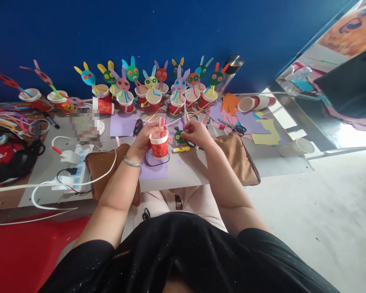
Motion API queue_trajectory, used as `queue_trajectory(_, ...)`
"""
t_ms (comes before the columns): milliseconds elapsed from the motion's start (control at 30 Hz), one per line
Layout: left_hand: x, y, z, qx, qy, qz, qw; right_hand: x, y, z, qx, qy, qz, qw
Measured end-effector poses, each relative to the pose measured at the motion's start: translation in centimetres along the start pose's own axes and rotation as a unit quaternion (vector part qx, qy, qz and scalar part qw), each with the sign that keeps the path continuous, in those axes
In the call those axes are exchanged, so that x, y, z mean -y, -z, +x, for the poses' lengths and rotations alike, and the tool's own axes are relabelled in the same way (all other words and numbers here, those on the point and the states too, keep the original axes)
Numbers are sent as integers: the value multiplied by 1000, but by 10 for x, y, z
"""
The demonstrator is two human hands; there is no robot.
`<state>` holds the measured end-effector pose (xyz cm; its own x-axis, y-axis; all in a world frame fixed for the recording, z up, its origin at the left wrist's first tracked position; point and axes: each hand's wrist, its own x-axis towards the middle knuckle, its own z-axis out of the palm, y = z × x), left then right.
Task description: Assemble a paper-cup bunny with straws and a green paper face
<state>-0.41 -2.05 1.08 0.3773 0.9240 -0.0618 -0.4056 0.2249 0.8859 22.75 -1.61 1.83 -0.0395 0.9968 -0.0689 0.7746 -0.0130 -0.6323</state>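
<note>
My left hand [147, 137] is closed around the side of a red paper cup [160, 148] with a white rim, held upright above the front of the table. Pinkish strips [162, 123] stick up at the cup's mouth, by my left thumb. To the right of the cup, my right hand [197, 133] is closed in a pinch at the edge of a green paper disc [179, 136]. Pale strips [186, 113] rise just behind those fingers; whether they join the disc I cannot tell. A yellow glue stick [181, 149] lies just below the disc.
Several finished paper-cup rabbits, one with a pink head [122, 83], line the blue wall. Scissors [236, 128] and coloured paper [253, 123] lie at right. A power strip [82, 167] with white cables and a brown cushion [100, 171] are at left. Stacked cups [247, 104] lie sideways.
</note>
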Motion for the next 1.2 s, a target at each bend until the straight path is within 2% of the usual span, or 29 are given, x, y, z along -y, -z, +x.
queue_trajectory(33, 2, 0, 2, -14, 3, -1, 1000, -1, 7, -2, -17, 15, -18, 1000)
queue_trajectory(133, 7, 1, 7, -53, 19, -14, 998, -3, 24, -10, -119, 61, -100, 986)
queue_trajectory(167, 8, 1, 8, -62, 26, -19, 998, -4, 28, -12, -132, 83, -99, 983)
queue_trajectory(267, 12, 2, 12, -76, 38, -21, 996, -8, 36, -13, -125, 133, -40, 982)
queue_trajectory(400, 15, 1, 13, -113, 13, 0, 993, -8, 34, -4, -234, 125, 40, 963)
queue_trajectory(433, 15, 0, 13, -124, 6, 10, 992, -6, 31, -1, -238, 127, 87, 959)
queue_trajectory(500, 14, -1, 13, -133, 0, 31, 991, 3, 23, 3, -193, 138, 206, 949)
queue_trajectory(600, 15, -3, 12, -121, -6, 54, 991, 21, 6, 9, -98, 141, 359, 918)
queue_trajectory(767, 20, -6, 12, -109, -19, 74, 991, 38, -18, 19, -23, 98, 502, 859)
queue_trajectory(867, 22, -6, 12, -117, -26, 82, 989, 38, -26, 22, -22, 86, 515, 853)
queue_trajectory(1067, 25, -7, 13, -122, -12, 79, 989, 29, -36, 22, -46, 83, 479, 873)
queue_trajectory(1200, 27, -7, 13, -119, -8, 74, 990, 27, -37, 21, -44, 81, 480, 873)
